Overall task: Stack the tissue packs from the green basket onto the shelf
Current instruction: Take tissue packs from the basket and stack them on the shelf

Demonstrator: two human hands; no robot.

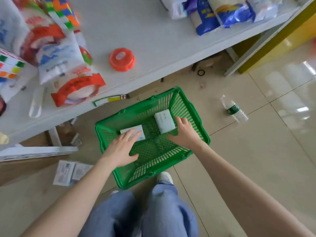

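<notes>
A green basket (191, 106) stands on the floor in front of the white shelf (153, 40). Two pale tissue packs lie inside it. My left hand (122, 147) reaches in with straight fingers laid over the left tissue pack (139, 129). My right hand (185, 132) is beside the right tissue pack (164, 121), fingertips touching its right edge, fingers slightly bent. Neither pack is lifted.
An orange round lid (122, 59) lies on the shelf, with red-and-white bags (68, 69) at left and blue-white packages (222, 12) at far right. A water bottle (234, 108) lies on the tiled floor to the right of the basket. Paper packets (70, 171) lie at left.
</notes>
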